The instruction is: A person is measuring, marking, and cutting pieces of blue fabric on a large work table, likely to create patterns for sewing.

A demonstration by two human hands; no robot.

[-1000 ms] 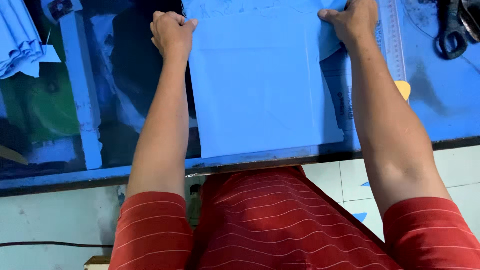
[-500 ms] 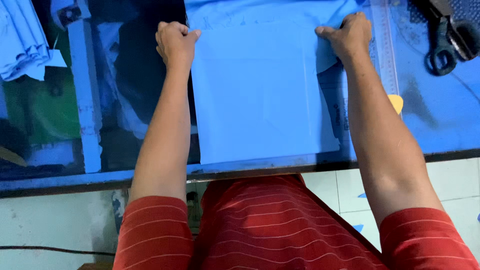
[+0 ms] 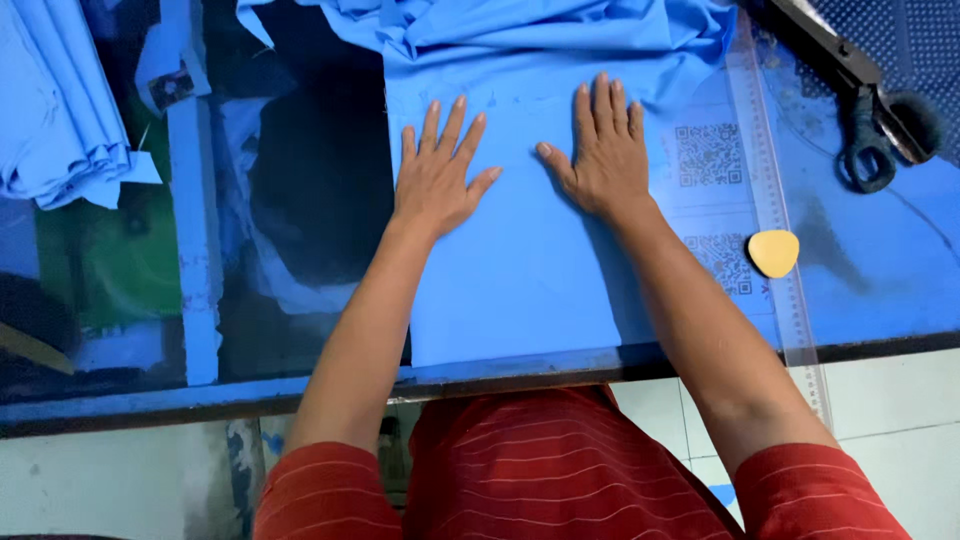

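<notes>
Blue cloth (image 3: 520, 270) fills the middle of the frame, and both hands are down flat on it. Left hand (image 3: 437, 180) sits palm-down with fingers spread wide, gripping nothing, just pressing. Right hand (image 3: 600, 150) is right beside it, also flat and open, fingers closer together, holding nothing either. The two thumbs point toward each other with a small gap between.

How far along? The near part of the cloth, from the hands down to the front edge of the counter (image 3: 880, 300), lies smooth with straight side edges and a clean lower edge, so that stretch looks settled. The far end is another story: along the top of the frame the fabric is bunched and rumpled in loose folds, and that part looks unsmoothed.

Around it: a clear ruler (image 3: 775, 230) runs down the right side of the cloth, its near end overhanging the counter's edge. Just beside the ruler lies a small yellow piece of chalk (image 3: 773, 252). Black scissors (image 3: 880, 130) rest in the upper right, well apart from the hands. Upper left, a stack of folded blue fabric (image 3: 55, 120) sits untouched.
</notes>
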